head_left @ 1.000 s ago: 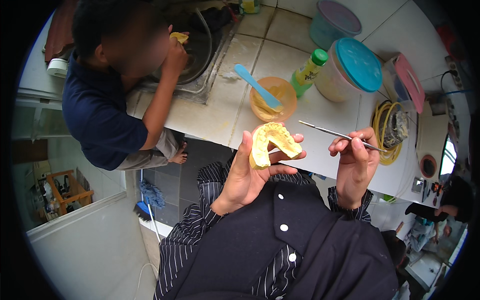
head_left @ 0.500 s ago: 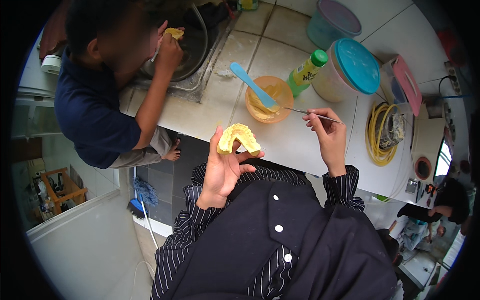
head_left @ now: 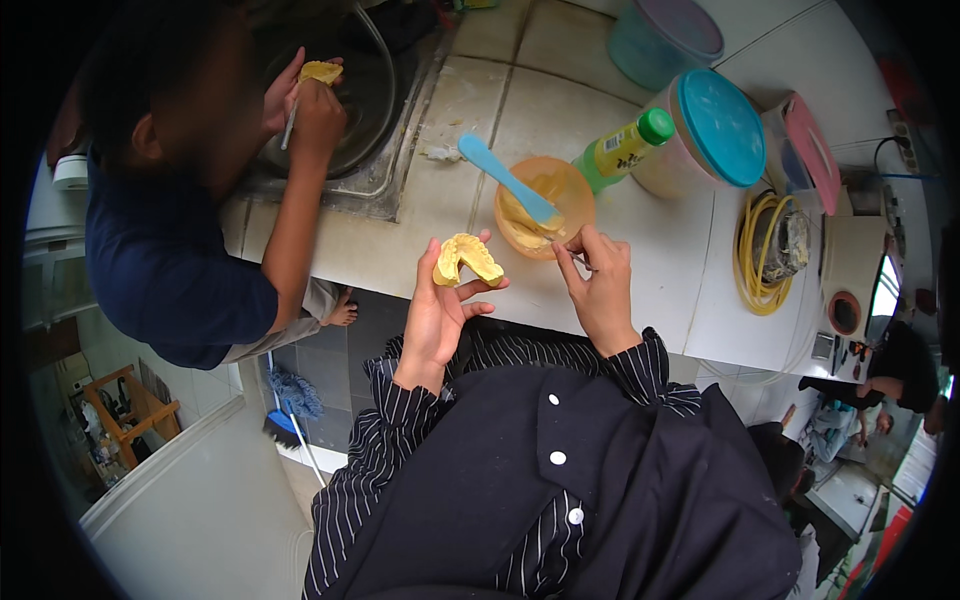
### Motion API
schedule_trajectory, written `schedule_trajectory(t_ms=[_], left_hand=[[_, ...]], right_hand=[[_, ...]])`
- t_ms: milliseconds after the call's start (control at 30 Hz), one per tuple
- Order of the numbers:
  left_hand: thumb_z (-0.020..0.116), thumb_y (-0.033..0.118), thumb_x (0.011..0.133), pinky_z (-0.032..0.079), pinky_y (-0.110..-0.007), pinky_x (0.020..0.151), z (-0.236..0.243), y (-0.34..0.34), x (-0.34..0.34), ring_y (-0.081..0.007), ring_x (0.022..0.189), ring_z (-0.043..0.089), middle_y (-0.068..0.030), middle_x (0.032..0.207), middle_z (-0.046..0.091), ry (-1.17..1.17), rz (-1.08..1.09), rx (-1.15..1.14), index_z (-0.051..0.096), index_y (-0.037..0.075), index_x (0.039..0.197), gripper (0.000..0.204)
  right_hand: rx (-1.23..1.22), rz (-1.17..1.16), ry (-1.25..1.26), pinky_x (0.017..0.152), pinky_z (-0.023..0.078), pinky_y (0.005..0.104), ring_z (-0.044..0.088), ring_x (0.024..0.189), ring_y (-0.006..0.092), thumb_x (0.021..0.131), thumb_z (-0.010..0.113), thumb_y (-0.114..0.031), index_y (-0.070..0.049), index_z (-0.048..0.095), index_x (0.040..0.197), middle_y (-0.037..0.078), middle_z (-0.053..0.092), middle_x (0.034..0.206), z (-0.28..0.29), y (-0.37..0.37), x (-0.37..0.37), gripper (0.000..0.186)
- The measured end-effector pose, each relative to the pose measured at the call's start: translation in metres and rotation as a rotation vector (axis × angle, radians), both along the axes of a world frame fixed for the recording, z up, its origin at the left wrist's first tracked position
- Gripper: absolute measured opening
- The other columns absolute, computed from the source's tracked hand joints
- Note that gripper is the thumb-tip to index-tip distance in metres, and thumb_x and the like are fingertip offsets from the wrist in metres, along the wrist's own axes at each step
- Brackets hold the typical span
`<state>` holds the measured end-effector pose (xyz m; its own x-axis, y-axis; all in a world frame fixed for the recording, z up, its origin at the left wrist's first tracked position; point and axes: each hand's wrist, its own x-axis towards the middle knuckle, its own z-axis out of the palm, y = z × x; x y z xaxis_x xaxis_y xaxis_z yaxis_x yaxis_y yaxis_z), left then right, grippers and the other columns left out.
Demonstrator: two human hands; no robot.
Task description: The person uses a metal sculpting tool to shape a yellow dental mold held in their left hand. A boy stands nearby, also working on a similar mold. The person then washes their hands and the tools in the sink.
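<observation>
My left hand (head_left: 437, 325) holds a yellow horseshoe-shaped dental cast (head_left: 472, 262) in its fingers, tooth ridge upward, just off the counter's front edge. Close by on the right, my right hand (head_left: 602, 292) pinches a thin metal instrument (head_left: 580, 259). Its tip reaches into an orange mixing bowl (head_left: 508, 232), where it is hard to make out. Yellow paste (head_left: 545, 190) coats the inside of the bowl. A light blue spatula (head_left: 495, 165) leans in it, handle over the left rim.
A green-capped bottle (head_left: 618, 155) and a turquoise-lidded tub (head_left: 718, 128) stand behind the bowl on the tiled counter (head_left: 640, 270). A coiled yellow hose (head_left: 755, 260) lies at right. At left, a person in dark blue (head_left: 170, 265) works on another yellow piece (head_left: 322, 72) over the sink (head_left: 385, 160).
My right hand has moved left and down, bringing the instrument's tip into the bowl. My left hand has shifted slightly left with the cast, which is now turned a little.
</observation>
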<state>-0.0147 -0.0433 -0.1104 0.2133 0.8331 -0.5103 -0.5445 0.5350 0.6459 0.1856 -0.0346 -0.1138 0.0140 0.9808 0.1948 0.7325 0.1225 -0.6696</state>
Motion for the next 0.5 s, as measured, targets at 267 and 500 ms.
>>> schedule_trajectory(t_ms=[267,500], left_hand=[[0.032,0.056,0.095,0.056,-0.025,0.057,-0.001,0.033,-0.019,-0.0266,0.091,0.067,-0.0143,0.136,0.049,-0.011,-0.245,0.011,0.044,0.004,0.129,0.063],[0.033,0.053,0.096,0.058,-0.026,0.057,-0.008,0.052,-0.032,-0.0286,0.089,0.067,-0.0183,0.132,0.051,-0.018,-0.433,0.006,0.046,0.001,0.123,0.06]], right_hand=[[0.062,-0.222,-0.164,0.079,0.029,0.034,0.044,0.064,0.0147,0.082,0.07,-0.018,-0.01,0.059,0.073,-0.004,0.052,0.061,-0.003,-0.015,-0.02,0.016],[0.013,-0.386,-0.193,0.078,0.027,0.0305,0.045,0.068,0.0125,0.08,0.072,-0.018,-0.009,0.067,0.078,-0.004,0.058,0.066,0.001,-0.024,-0.053,0.01]])
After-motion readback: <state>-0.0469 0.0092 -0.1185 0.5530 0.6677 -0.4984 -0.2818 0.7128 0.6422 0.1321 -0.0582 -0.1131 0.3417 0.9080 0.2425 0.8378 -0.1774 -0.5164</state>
